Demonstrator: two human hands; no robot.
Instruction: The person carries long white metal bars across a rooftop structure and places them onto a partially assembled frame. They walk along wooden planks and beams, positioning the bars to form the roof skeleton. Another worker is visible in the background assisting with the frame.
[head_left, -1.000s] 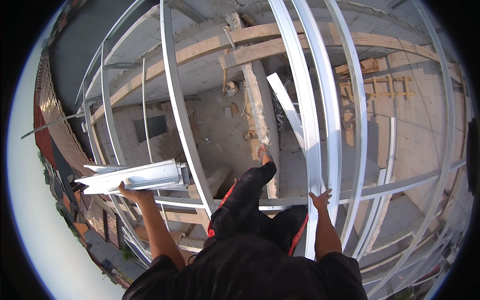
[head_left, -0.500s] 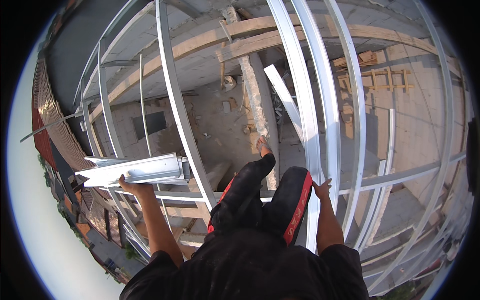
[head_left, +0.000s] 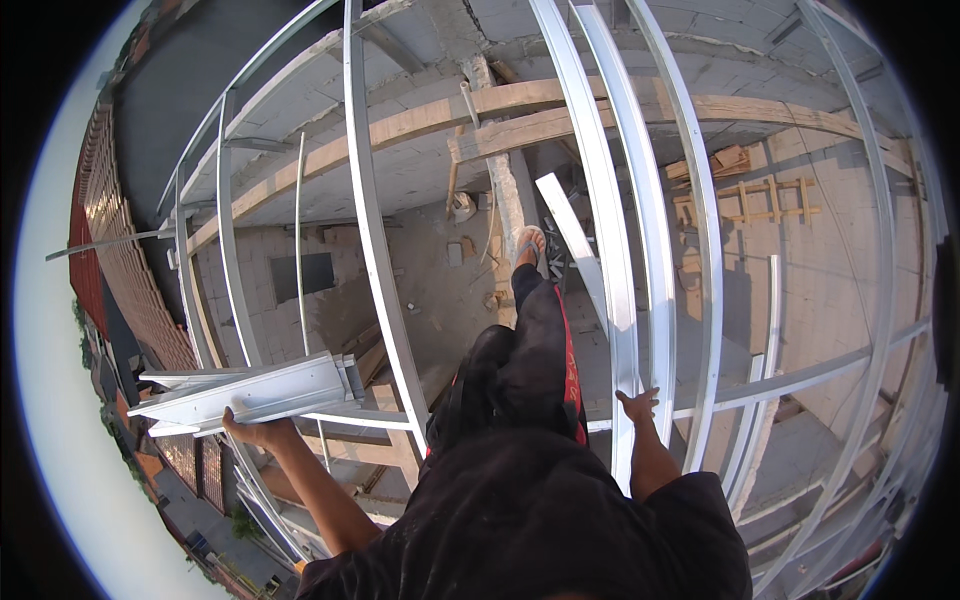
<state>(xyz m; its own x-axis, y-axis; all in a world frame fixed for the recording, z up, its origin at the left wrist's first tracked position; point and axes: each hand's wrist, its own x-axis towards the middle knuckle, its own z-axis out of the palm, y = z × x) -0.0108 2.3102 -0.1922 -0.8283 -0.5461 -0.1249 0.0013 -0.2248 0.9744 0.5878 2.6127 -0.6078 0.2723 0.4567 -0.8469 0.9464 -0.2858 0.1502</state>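
My left hand is closed on the near edge of a short stack of silver metal channels, held out at the left. Its thumb lies against the front face of the top piece; the other fingers are hidden beneath. My right hand has its fingers apart at two long metal channels, the left one and the right one, and appears to touch them. My sandalled foot stands on top of a narrow masonry wall below the frame.
Silver rafters, such as one left of my legs, cross a metal cross beam. Curved-looking timber beams run beyond. Far below lies a concrete floor with debris. A wooden ladder-like frame is at right, tiled roofs at left.
My legs have shifted, and a foot now shows farther along the wall top. My left hand and its stack sit lower and farther left in view. My right hand appears slightly lower at the channels.
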